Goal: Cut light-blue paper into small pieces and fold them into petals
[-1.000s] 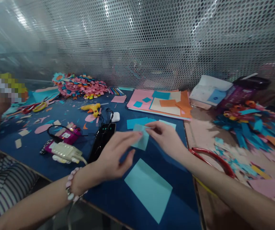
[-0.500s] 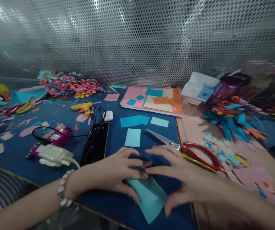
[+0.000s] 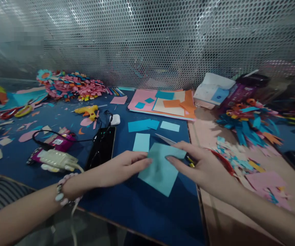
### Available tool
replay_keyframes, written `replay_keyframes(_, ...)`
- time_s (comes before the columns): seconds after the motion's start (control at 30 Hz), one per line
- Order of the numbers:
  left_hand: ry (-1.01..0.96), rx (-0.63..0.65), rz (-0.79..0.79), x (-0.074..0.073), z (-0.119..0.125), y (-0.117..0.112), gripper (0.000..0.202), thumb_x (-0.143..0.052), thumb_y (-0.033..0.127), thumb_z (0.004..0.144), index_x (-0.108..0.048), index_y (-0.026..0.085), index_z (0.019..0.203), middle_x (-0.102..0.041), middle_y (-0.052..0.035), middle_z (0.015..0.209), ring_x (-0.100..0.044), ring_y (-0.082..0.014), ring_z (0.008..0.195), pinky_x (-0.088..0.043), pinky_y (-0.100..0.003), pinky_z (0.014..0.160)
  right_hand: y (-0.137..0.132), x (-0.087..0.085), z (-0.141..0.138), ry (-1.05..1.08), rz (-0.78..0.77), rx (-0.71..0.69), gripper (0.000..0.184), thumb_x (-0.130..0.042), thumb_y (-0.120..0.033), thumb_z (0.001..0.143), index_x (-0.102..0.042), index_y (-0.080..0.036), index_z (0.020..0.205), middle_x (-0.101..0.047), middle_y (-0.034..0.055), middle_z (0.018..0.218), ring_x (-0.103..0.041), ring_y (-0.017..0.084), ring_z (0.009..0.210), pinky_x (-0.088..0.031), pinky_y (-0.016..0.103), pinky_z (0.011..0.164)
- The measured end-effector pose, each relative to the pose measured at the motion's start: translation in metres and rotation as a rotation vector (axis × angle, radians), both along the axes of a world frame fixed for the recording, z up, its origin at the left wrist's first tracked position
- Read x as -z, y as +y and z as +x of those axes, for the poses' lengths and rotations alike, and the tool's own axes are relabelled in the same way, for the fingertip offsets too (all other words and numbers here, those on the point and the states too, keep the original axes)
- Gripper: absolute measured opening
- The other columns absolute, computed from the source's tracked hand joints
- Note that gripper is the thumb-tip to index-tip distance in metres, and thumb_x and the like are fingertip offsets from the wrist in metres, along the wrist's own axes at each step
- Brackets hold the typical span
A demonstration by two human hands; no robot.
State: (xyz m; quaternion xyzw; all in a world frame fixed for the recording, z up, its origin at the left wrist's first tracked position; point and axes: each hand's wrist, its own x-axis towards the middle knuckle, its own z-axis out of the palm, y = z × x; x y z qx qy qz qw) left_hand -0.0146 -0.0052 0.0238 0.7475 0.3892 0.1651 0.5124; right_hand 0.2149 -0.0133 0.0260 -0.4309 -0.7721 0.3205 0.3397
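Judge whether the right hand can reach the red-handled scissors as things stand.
Probably yes: the scissors lie partly behind the right hand, seemingly close, though the pale blue sheet it holds may hinder.

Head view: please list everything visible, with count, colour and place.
held sheet: one, light blue, centre front
cut pieces: four, blue or pale blue, behind it
scissors: apparently two, red and yellow, right and far left
phone: one, black, left
case: one, white, behind phone
glue gun: one, yellow, left
device: one, purple, left
adapter: one, cream, left
flower heap: one, mixed, back left
paper stack: one, mixed, back centre
pens: several, mixed, back centre
packet: one, white, back right
container: one, purple, back right
fringe bundle: one, mixed, right
scraps: many, mixed, both sides
panel: one, silver, back
table: one, blue, beneath
striped cloth: one, two-tone, lower left
bracelet: one, pastel, lower left
left hand: one, bare, sheet's left
right hand: one, bare, sheet's right
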Motion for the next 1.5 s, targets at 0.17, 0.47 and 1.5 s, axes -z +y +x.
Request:
replay_keyframes(0.17,-0.345,-0.199,-0.423,0.003,0.026,0.007,0.026,-0.049,0.037,0.089,-0.061,0.014,0.089,-0.062,-0.0013,0.073,-0.061,-0.0136,0.066,-0.053,-0.030,0.066,0.007,0.017,0.005,0.121,0.191,0.107,0.021,-0.058,-0.022,0.085,-0.057,-0.024,0.106,-0.064,0.0027,0.095,-0.063,0.015,0.082,-0.054,0.028,0.070)
replay_keyframes(0.47,-0.663,-0.352,-0.758,0.010,0.029,0.012,0.022,-0.052,0.022,0.087,-0.064,0.010,0.100,-0.068,-0.0115,0.091,-0.065,-0.0186,0.080,-0.054,-0.034,0.075,0.014,0.039,0.014,-0.198,0.658,-0.143,0.050,-0.067,-0.033,0.078,-0.052,-0.015,0.123,-0.055,0.0167,0.125,-0.053,0.025,0.116,-0.050,0.040,0.092)
replay_keyframes(1.5,0.038,-0.250,0.278,0.012,0.014,0.007,0.023,-0.059,0.034,0.084,-0.068,0.024,0.102,-0.071,-0.0014,0.098,-0.064,-0.0152,0.085,-0.050,-0.024,0.072,-0.004,0.039,0.001,0.180,-0.280,0.189,0.023,-0.060,-0.035,0.083,-0.062,-0.030,0.105,-0.057,-0.0016,0.083,-0.056,0.011,0.075,-0.046,0.023,0.066)
